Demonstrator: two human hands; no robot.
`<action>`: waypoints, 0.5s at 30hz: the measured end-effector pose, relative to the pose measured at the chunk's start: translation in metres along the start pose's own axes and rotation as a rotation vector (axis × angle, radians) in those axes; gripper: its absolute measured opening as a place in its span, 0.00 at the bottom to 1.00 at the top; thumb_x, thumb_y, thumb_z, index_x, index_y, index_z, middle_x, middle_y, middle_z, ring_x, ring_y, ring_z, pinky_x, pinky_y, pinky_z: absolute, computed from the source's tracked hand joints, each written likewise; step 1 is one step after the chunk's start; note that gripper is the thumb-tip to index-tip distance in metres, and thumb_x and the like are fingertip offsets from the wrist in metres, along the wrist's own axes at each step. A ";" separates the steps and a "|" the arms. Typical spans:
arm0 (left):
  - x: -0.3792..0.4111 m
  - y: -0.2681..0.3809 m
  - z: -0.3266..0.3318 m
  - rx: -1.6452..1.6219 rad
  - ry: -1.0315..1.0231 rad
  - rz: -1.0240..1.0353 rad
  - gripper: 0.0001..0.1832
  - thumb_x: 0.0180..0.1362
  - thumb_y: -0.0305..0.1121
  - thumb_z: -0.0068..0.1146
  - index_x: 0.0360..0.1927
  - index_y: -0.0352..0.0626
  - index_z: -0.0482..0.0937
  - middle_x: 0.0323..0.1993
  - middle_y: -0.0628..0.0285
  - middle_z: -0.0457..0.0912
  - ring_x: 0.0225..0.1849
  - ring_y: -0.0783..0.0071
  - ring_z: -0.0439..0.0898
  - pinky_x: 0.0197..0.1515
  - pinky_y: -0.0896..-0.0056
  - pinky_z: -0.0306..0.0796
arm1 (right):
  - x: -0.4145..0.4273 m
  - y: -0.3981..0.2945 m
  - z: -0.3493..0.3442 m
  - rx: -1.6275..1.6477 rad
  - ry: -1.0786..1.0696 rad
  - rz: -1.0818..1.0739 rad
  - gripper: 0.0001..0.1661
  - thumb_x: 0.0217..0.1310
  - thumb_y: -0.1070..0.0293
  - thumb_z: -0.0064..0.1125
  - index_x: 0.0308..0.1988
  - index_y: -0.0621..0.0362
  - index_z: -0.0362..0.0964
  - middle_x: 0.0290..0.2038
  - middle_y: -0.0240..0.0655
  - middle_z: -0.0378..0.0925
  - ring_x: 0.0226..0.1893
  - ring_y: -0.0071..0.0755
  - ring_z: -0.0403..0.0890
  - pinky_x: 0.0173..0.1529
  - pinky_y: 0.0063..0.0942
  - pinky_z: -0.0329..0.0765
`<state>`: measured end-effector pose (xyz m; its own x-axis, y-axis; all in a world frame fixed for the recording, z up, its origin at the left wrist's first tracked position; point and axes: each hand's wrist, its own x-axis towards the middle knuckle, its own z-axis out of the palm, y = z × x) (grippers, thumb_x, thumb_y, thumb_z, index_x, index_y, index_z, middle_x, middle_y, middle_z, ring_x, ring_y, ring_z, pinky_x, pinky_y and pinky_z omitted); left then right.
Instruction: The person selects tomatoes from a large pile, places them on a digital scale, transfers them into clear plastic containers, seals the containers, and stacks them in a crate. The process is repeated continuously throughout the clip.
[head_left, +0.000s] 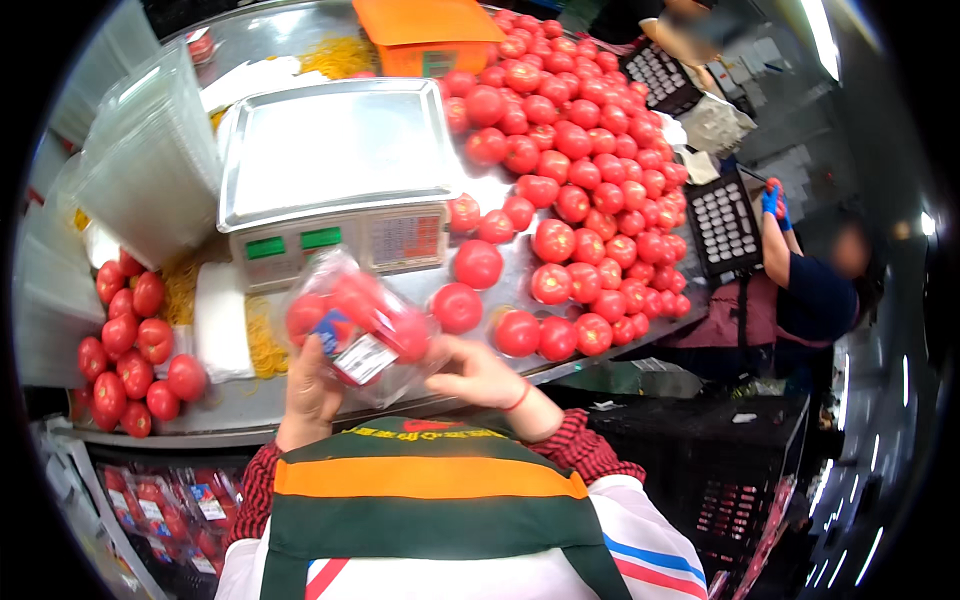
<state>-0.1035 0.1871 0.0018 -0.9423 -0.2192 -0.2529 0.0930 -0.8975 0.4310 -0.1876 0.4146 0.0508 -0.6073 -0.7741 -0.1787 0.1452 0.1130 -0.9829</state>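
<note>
Between my two hands is a clear plastic clamshell pack of tomatoes (358, 322), tilted and slightly blurred, with a blue sticker and a white printed label. My left hand (311, 386) grips its left side, thumb up against the plastic. At the right end, my right hand (476, 375) has its fingers on the pack's edge. Just beyond the pack stands a digital scale (337, 150) with a bare steel pan and green displays. Loose tomatoes (480, 264) lie right of the pack on the steel table.
A big tomato heap (585, 172) covers the table's right side. Stacked clear plastic containers (150, 157) and a smaller tomato group (135, 360) stand left. An orange box (431, 37) is behind the scale. Packed tomatoes (165, 510) fill a crate below. A co-worker (810, 292) holds tomatoes by a black crate (724, 221).
</note>
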 end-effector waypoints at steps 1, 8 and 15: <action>0.001 0.001 0.002 0.082 0.026 0.039 0.29 0.58 0.36 0.62 0.62 0.46 0.66 0.58 0.60 0.73 0.59 0.62 0.73 0.63 0.54 0.66 | 0.000 0.005 -0.003 0.211 0.032 0.086 0.24 0.55 0.69 0.67 0.50 0.62 0.67 0.46 0.35 0.74 0.48 0.27 0.76 0.50 0.27 0.75; -0.009 0.003 0.037 0.243 0.005 0.044 0.29 0.55 0.25 0.63 0.60 0.41 0.67 0.54 0.61 0.75 0.56 0.68 0.74 0.62 0.62 0.65 | 0.015 0.028 0.031 0.581 0.238 0.035 0.44 0.55 0.66 0.66 0.67 0.54 0.51 0.60 0.35 0.65 0.58 0.35 0.69 0.54 0.34 0.75; -0.013 0.012 0.022 0.453 -0.067 0.211 0.51 0.47 0.30 0.71 0.71 0.40 0.49 0.64 0.54 0.63 0.64 0.65 0.65 0.66 0.63 0.59 | 0.011 0.031 0.029 0.721 0.178 0.195 0.38 0.58 0.64 0.62 0.64 0.57 0.55 0.57 0.37 0.70 0.57 0.37 0.72 0.56 0.38 0.74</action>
<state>-0.0972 0.1873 0.0296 -0.9380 -0.3394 -0.0698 0.1489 -0.5767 0.8033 -0.1671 0.3909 0.0197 -0.6262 -0.6630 -0.4103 0.6989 -0.2441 -0.6723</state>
